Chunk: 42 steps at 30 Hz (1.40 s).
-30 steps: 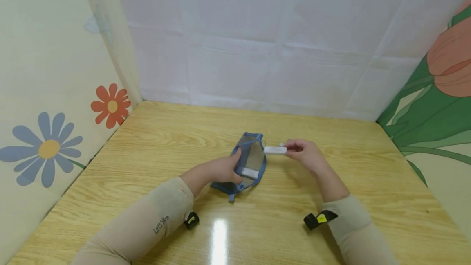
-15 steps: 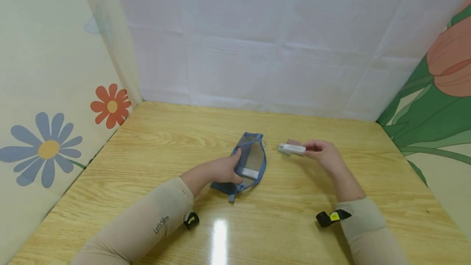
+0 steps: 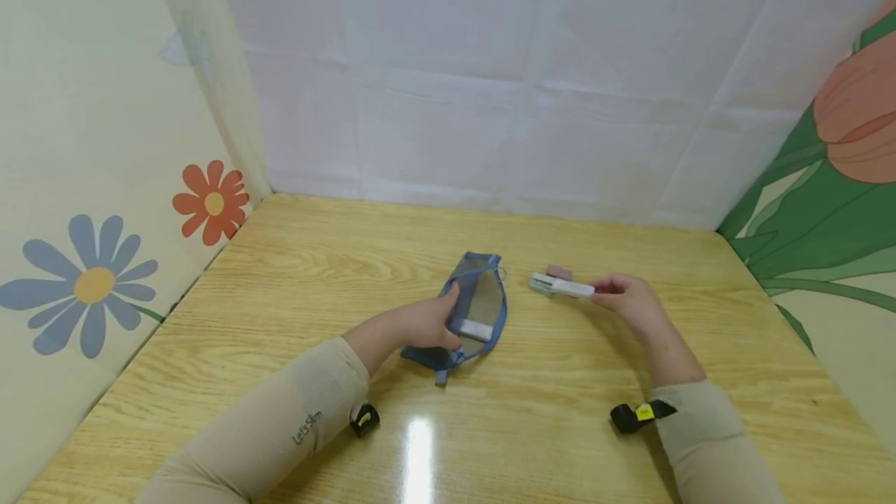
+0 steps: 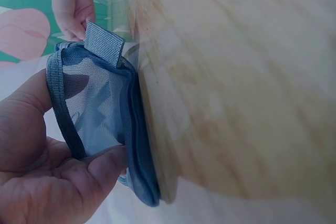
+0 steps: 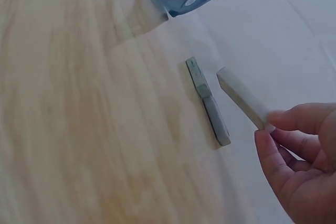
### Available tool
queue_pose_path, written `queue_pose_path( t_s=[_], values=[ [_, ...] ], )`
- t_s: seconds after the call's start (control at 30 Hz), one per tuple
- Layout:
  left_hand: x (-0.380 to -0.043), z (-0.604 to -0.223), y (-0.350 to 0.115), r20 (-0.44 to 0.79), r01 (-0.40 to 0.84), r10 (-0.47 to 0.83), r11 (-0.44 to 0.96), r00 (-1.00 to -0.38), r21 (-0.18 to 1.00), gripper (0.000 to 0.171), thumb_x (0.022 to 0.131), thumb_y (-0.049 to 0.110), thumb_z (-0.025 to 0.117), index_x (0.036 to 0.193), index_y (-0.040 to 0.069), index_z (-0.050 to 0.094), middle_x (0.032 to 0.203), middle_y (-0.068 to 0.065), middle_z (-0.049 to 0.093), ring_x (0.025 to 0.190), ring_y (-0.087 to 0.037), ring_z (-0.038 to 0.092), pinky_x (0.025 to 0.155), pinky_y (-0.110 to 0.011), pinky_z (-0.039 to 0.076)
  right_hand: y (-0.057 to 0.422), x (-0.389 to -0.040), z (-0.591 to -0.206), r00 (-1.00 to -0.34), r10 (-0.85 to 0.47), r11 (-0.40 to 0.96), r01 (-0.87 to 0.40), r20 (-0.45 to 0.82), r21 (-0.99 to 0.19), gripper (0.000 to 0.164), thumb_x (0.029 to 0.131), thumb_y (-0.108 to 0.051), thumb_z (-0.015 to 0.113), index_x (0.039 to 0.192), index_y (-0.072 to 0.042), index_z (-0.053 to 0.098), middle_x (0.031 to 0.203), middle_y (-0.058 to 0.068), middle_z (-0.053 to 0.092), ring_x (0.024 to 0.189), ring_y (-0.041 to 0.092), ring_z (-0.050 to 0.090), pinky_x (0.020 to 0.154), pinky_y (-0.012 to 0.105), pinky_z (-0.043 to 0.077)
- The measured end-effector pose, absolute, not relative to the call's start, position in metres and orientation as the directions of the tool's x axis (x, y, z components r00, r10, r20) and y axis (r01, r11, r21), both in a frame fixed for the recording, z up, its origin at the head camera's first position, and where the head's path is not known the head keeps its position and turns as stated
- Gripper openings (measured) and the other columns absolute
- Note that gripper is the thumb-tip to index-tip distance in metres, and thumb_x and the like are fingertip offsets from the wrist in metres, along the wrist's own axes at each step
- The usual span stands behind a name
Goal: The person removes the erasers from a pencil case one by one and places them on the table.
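My left hand (image 3: 427,323) holds a blue mesh zip pouch (image 3: 488,298) by its side, thumb and fingers spread along the mouth, which gapes toward the right. Inside lies a white bar (image 3: 476,330). To the right, my right hand (image 3: 630,303) pinches one end of another white bar (image 5: 242,97) between thumb and fingertips, raised above the table. Close by on the tabletop, a pale green bar (image 5: 198,77) and a greyish-pink bar (image 5: 216,121) lie nearly end to end in the right wrist view. The held bar partly covers them in the head view.
The wooden table (image 3: 315,255) ends at a white cloth backdrop (image 3: 448,99). Flower-printed panels stand on the left (image 3: 91,138) and right (image 3: 826,216). Black wrist straps with cameras (image 3: 633,417) sit at both cuffs.
My right hand has drawn the white bar away from the pouch mouth to the right, over the bars on the table. The left hand and pouch have stayed in place.
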<state>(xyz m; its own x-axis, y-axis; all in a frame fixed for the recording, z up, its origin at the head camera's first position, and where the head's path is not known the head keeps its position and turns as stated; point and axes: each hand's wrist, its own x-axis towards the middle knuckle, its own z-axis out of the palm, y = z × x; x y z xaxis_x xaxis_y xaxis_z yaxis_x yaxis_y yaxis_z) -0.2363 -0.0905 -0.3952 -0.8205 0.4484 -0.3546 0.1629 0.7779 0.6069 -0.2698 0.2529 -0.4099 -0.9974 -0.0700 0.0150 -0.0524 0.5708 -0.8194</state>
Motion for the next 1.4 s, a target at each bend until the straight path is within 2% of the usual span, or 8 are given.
queue_pose_path(
  t_s=[0.2,0.47,0.63,0.83,1.1,1.4],
  values=[
    [-0.237,-0.395,-0.091,-0.357,0.163,0.447,0.781,-0.820,0.602,0.103,0.080,0.027,0.069,0.146,0.006,-0.008,0.141,-0.022,0.034,0.118,-0.026,0.046,0.102,-0.039,0.034,0.259,-0.269,-0.414,-0.998,-0.059,0.557,-0.034,0.002,-0.830,0.032,0.083,-0.008,0.066,0.110,0.007,0.060,0.103,0.016,0.062,0.086,0.012,0.053,0.074,0.020,0.045],
    [-0.235,-0.393,-0.091,-0.358,0.160,0.445,0.781,-0.821,0.604,0.103,0.080,0.026,0.069,0.146,0.006,-0.008,0.142,-0.021,0.033,0.120,-0.027,0.045,0.103,-0.040,0.032,0.260,-0.271,-0.425,-0.998,-0.018,0.468,0.052,-0.068,-0.882,0.037,0.078,-0.011,0.071,0.109,0.006,0.061,0.092,0.004,0.061,0.084,0.011,0.052,0.073,0.020,0.044],
    [-0.235,-0.393,-0.091,-0.356,0.167,0.446,0.784,-0.821,0.598,0.103,0.080,0.027,0.068,0.146,0.006,-0.008,0.142,-0.021,0.034,0.119,-0.026,0.046,0.103,-0.039,0.033,0.262,-0.273,-0.429,-0.997,-0.013,0.479,0.062,-0.077,-0.876,0.037,0.080,-0.011,0.069,0.111,0.006,0.060,0.092,0.002,0.062,0.084,0.010,0.051,0.076,0.021,0.042],
    [-0.235,-0.394,-0.091,-0.355,0.170,0.444,0.788,-0.822,0.592,0.103,0.080,0.027,0.068,0.146,0.006,-0.008,0.142,-0.022,0.034,0.120,-0.027,0.045,0.103,-0.039,0.033,0.261,-0.274,-0.432,-0.998,-0.006,0.521,0.047,-0.059,-0.852,0.036,0.080,-0.012,0.070,0.110,0.005,0.062,0.093,0.003,0.063,0.084,0.009,0.051,0.078,0.022,0.039],
    [-0.235,-0.393,-0.090,-0.353,0.173,0.443,0.790,-0.824,0.588,0.103,0.080,0.027,0.069,0.146,0.006,-0.007,0.142,-0.022,0.033,0.120,-0.026,0.045,0.102,-0.039,0.034,0.254,-0.272,-0.429,-0.999,-0.019,0.570,0.011,-0.026,-0.821,0.031,0.080,-0.007,0.068,0.107,0.007,0.062,0.094,0.011,0.067,0.078,0.006,0.054,0.071,0.018,0.043],
    [-0.235,-0.395,-0.090,-0.360,0.167,0.437,0.795,-0.824,0.583,0.103,0.081,0.028,0.068,0.146,0.007,-0.008,0.142,-0.021,0.034,0.116,-0.025,0.048,0.100,-0.039,0.036,0.250,-0.272,-0.428,-1.000,-0.006,0.615,0.020,-0.030,-0.788,0.030,0.080,-0.008,0.068,0.107,0.006,0.062,0.099,0.017,0.064,0.088,0.020,0.055,0.074,0.025,0.043]
  ],
)
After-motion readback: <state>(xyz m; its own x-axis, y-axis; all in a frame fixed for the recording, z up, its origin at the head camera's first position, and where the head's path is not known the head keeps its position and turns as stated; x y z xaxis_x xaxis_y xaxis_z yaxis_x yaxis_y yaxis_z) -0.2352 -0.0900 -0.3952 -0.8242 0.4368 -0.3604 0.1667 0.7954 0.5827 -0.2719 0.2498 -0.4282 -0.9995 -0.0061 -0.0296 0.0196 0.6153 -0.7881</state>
